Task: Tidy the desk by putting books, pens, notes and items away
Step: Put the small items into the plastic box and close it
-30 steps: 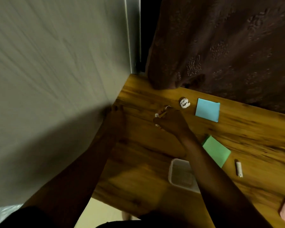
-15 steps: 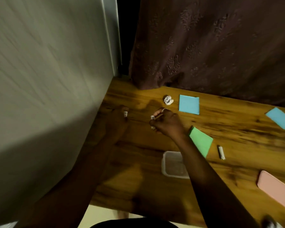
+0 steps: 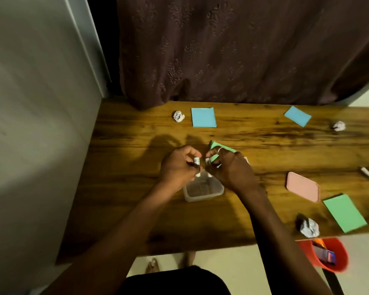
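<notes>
Over the clear tub's [image 3: 200, 198] far rim, my left grip [image 3: 179, 169] pinches one white stub [image 3: 197, 161] and my right grip [image 3: 232, 171] a second stub [image 3: 208, 160], both carried here from beyond the tub; dropping them in looks next.

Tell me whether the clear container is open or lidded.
Open. The clear container carries no lid on its rim; a pink lid-shaped piece lies apart from it on the desk.

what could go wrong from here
1. The left hand and right hand pinch small white pieces near the far rim of the clear plastic tub. Dropped from there, one might miss and roll across the wooden desk.
2. The crumpled white paper ball sits near the desk's front edge, so a forearm could knock it off.
</notes>
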